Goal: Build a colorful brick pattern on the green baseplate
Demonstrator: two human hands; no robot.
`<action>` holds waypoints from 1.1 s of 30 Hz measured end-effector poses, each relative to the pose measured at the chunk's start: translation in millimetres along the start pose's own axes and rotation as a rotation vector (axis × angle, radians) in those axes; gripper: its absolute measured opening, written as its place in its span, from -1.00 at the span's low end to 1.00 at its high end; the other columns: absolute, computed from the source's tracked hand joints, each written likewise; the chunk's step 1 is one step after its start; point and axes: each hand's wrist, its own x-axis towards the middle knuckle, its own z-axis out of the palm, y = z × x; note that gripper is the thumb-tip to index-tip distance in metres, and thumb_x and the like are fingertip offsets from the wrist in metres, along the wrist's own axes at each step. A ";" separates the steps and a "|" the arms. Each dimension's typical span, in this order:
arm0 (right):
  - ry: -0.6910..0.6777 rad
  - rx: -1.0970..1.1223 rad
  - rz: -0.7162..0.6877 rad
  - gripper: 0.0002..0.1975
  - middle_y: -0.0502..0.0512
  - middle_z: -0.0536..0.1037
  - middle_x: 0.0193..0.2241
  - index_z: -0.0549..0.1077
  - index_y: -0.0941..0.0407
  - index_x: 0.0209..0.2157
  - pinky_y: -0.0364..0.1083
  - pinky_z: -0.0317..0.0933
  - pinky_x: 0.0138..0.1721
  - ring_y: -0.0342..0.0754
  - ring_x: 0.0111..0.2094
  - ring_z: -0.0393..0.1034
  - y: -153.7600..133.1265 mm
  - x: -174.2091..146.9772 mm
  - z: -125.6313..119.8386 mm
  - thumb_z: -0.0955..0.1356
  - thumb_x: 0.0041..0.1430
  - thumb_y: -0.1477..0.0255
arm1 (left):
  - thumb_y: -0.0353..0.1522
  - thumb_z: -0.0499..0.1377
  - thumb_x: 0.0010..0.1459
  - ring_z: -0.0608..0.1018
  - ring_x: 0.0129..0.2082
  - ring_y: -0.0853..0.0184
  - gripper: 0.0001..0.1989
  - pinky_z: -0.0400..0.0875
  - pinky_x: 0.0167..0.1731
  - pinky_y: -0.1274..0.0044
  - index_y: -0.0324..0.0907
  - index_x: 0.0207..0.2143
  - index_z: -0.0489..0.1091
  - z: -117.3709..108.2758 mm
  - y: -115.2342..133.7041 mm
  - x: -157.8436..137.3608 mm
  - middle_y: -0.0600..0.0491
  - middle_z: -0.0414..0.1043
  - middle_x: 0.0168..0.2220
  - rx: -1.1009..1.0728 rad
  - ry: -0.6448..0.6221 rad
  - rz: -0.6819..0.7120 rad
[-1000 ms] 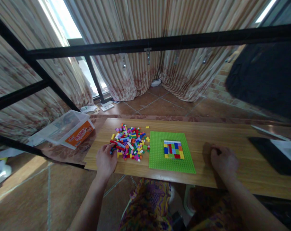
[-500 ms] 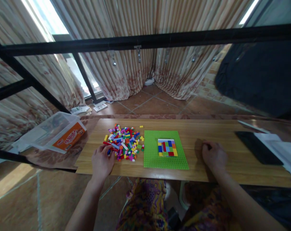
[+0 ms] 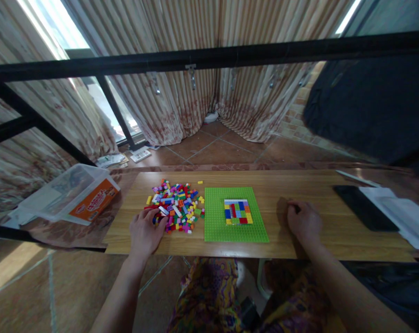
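A heap of small multicoloured toy bricks lies spread on the left part of the wooden table. My left hand is at the heap's near left edge, palm down, thumb and fingers apart among the bricks. Between thumb and fingers a dark blue brick shows in the gap; its contact with them is unclear. To the right of the heap lies a green baseplate, carrying a flat square block of coloured bricks. My right hand rests on the table right of the baseplate, fingers curled in, nothing visible in them.
On the left stands a clear plastic box with an orange label. A dark flat tablet-like object and white papers lie at the table's right end. A single yellow brick sits behind the heap. Black metal bars cross beyond the table.
My left hand has reached slightly further into the heap, its thumb farther from the fingers. The view has shifted a little. My right hand stays curled on the table.
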 end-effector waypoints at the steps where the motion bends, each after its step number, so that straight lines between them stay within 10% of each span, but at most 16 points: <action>1: -0.003 -0.001 -0.003 -0.67 0.22 0.52 -0.36 0.58 0.19 -0.29 -0.05 0.15 -0.32 0.02 -0.36 0.33 0.4 0.1 0.2 0.22 0.15 0.35 | -0.06 0.07 0.18 0.51 -0.11 0.08 -0.53 0.36 -0.03 0.30 -0.20 -0.12 0.52 -0.5 0.7 0.0 -0.13 0.53 -0.10 -0.015 0.002 0.001; 33: -0.016 0.013 0.002 -0.66 0.22 0.53 -0.36 0.58 0.19 -0.29 -0.05 0.16 -0.30 0.02 -0.36 0.32 -0.2 0.7 -0.9 0.21 0.15 0.34 | -0.36 0.14 0.11 0.41 0.04 -0.06 -0.63 0.33 -0.05 0.16 -0.10 -0.02 0.49 -7.8 58.9 12.1 -0.11 0.40 0.10 0.086 -0.124 0.050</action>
